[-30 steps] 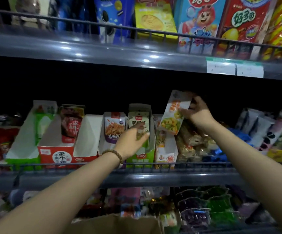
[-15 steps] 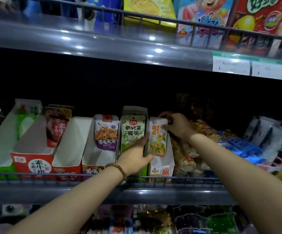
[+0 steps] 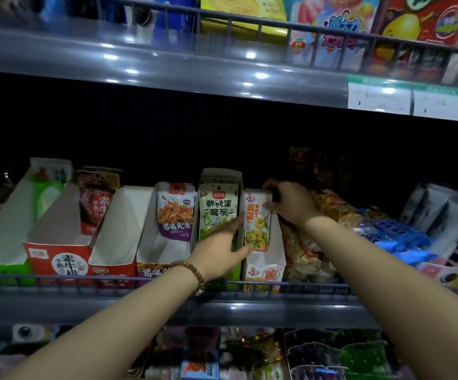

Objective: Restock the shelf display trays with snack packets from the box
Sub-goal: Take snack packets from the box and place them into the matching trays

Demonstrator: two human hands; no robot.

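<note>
Orange-and-white packet [image 3: 258, 222], green packet [image 3: 216, 212], purple packet [image 3: 175, 215]; beaded bracelet [image 3: 192, 270] seemingly brown.

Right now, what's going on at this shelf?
A person is restocking a shop shelf. Their right hand pinches the top of an orange snack packet, which stands upright in the white-and-orange display tray. Their left hand, fingers straight, touches the packet's lower front, beside the green packet in the next tray. A red tray further left looks empty.
</note>
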